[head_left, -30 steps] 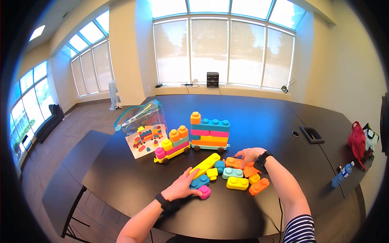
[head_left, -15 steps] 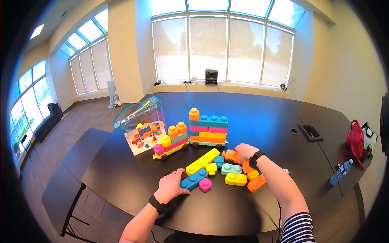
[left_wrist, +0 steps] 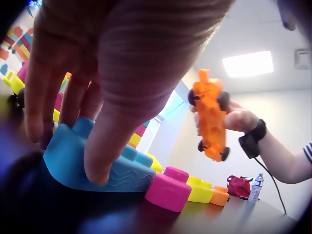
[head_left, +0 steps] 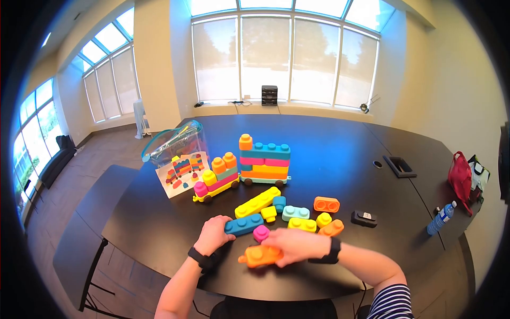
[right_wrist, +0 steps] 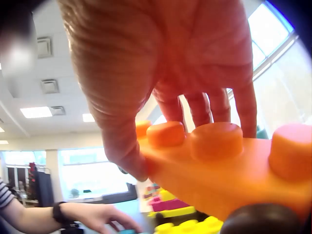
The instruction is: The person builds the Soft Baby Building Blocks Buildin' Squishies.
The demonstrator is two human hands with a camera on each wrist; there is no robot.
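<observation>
The right hand (head_left: 296, 246) grips an orange wheeled base (head_left: 261, 256) above the table's near part; in the right wrist view thumb and fingers pinch the orange base (right_wrist: 209, 161) from both sides. The left hand (head_left: 213, 234) holds the left end of a long blue block (head_left: 244, 224), thumb on its near side in the left wrist view (left_wrist: 122, 165). A pink block (head_left: 261, 233) lies between the two hands. Behind are a long yellow block (head_left: 258, 202), a small yellow block (head_left: 269, 214), a teal block (head_left: 279, 203) and a pale green block (head_left: 295, 213).
Two built block vehicles, one low (head_left: 216, 184) and one tall (head_left: 265, 166), stand behind, beside a picture card (head_left: 183, 174) and a clear bag (head_left: 178, 141). Orange (head_left: 326, 204) and yellow blocks (head_left: 302, 224), a black device (head_left: 364, 218) and a bottle (head_left: 442, 218) are to the right.
The right hand has lifted the orange wheeled base out of the block group and brought it left and nearer. The left hand has shifted from the pink block to the blue block's left end.
</observation>
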